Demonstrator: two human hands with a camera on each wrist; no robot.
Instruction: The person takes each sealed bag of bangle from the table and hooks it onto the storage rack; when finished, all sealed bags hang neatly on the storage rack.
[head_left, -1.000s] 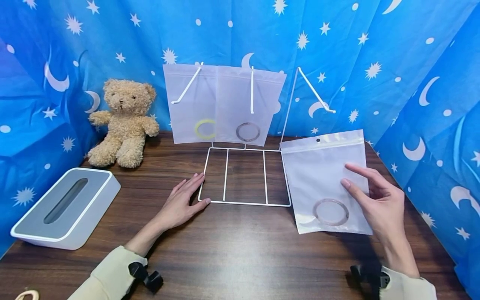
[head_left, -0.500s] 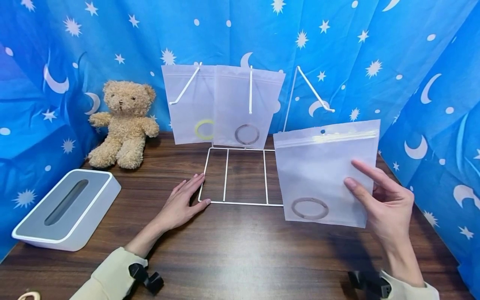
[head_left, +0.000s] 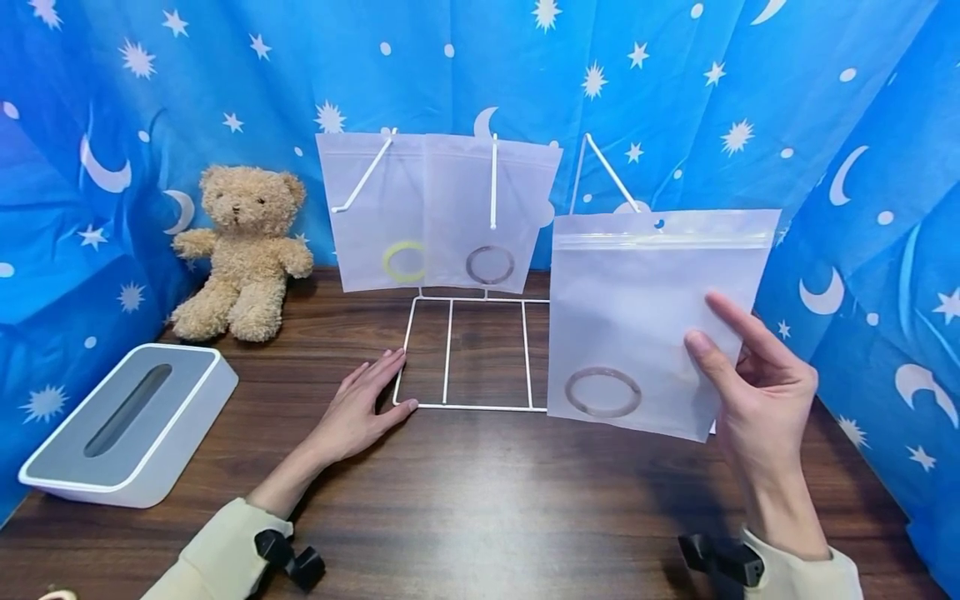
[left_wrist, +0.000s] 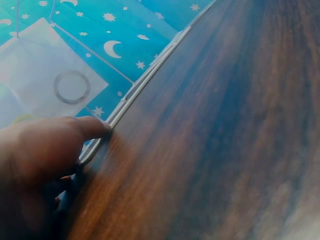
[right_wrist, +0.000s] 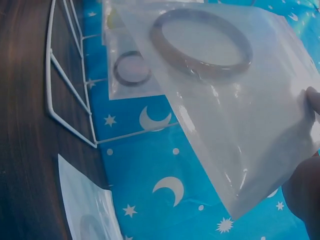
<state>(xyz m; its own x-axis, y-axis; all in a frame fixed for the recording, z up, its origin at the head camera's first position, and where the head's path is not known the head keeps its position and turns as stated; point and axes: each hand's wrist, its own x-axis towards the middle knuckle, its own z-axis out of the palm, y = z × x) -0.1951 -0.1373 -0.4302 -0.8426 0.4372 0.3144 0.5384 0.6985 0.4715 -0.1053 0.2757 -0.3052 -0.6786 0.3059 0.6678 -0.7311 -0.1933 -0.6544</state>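
Held bag (head_left: 633, 317): frosted plastic, glossy seal (head_left: 663, 241). Rack (head_left: 480, 407): smooth metal. Table (head_left: 517, 500): glossy wood-grain. Bear (head_left: 242, 246): rough plush.

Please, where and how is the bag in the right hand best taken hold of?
Probably by the right edge, coming from the right, with a light pinch, as the right hand does. The bag is thin and flat, and this leaves the hole in its top strip and the ring at its lower left uncovered.

The held bag (head_left: 637, 308) is milky white and the ring (right_wrist: 170, 51) inside is brownish. The rack (head_left: 494, 183) is white; the blue curtain (head_left: 637, 96) has a white star-and-moon pattern.
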